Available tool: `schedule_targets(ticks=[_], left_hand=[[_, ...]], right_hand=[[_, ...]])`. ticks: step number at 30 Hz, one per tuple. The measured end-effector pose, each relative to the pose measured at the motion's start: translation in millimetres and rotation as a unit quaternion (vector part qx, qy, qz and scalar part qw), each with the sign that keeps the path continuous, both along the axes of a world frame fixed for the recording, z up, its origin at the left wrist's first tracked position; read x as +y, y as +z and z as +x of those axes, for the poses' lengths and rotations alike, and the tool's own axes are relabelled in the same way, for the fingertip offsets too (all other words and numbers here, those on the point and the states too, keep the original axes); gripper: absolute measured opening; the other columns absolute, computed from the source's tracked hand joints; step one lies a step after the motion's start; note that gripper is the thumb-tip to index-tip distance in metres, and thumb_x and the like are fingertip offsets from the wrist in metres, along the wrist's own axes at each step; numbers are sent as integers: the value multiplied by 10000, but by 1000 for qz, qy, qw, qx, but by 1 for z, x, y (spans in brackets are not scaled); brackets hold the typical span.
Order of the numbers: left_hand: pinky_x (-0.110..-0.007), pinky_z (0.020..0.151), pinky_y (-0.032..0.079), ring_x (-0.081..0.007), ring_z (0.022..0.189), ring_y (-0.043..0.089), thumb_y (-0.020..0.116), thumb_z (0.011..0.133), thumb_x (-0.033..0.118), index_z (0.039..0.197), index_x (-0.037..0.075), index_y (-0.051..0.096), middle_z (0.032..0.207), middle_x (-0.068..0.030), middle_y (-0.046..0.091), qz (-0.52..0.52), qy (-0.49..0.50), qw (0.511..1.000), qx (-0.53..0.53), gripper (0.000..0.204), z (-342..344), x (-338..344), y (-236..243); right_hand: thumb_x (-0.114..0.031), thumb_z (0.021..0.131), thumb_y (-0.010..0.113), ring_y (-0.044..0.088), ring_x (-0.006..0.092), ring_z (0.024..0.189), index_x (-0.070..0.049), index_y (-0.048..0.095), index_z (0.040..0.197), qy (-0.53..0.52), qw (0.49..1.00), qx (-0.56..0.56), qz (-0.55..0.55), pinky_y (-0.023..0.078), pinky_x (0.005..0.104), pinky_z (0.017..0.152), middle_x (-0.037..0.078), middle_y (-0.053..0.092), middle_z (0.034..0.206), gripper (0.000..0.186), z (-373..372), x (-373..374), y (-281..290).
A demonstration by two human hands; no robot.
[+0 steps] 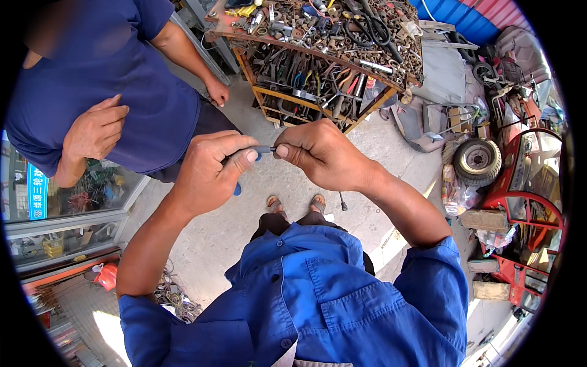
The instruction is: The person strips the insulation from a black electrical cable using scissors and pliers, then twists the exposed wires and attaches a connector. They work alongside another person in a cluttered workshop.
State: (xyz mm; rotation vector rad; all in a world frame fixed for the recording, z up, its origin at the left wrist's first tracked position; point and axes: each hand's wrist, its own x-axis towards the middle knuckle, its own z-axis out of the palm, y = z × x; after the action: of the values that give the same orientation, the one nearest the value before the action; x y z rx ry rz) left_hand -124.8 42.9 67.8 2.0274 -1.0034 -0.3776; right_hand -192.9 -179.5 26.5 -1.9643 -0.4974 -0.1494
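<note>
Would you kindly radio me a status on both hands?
Left hand pinching short grey rod. Right hand at its dark end. Co-worker at left, not touching it.

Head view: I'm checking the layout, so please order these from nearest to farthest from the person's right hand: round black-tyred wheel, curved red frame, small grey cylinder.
1. Small grey cylinder: just left of the right hand.
2. Round black-tyred wheel: off to the right.
3. Curved red frame: right, beyond the wheel.

Grey concrete floor, cluttered bench, framed glass panes at left, blue panelling, sunlight patches.
</note>
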Motion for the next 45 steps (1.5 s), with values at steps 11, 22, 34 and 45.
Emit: schedule_targets(ticks=[11,22,34,45], left_hand=[[-253,635,487,-84,686,589,658,963,141,1048,-71,693,752,-50,665,-18,37,993,114,231,22,-3,-13],[-384,832,571,-266,893,711,444,1057,457,1149,-113,631,948,-190,698,-168,73,940,289,606,41,4,-21],[-431,927,574,-332,1117,668,631,967,137,1269,-79,577,1217,-219,648,-201,80,929,299,375,42,19,-23],[-425,886,607,-343,1039,705,600,974,87,1191,-71,622,1127,-247,685,-231,138,881,390,270,42,18,-16]], right_hand=[[-200,1004,609,424,132,609,44,633,855,-4,998,61,33,399,342,564,64,492,636,287,23,-7,-17],[-139,975,601,463,177,594,53,651,859,-7,992,114,56,418,366,594,108,531,627,230,38,-14,-16],[-149,992,593,465,126,590,45,689,874,-10,982,170,77,399,330,561,47,538,628,247,45,-17,-7],[-149,995,592,443,123,571,49,675,854,-24,986,148,71,389,325,546,45,519,604,257,52,-14,-6]])
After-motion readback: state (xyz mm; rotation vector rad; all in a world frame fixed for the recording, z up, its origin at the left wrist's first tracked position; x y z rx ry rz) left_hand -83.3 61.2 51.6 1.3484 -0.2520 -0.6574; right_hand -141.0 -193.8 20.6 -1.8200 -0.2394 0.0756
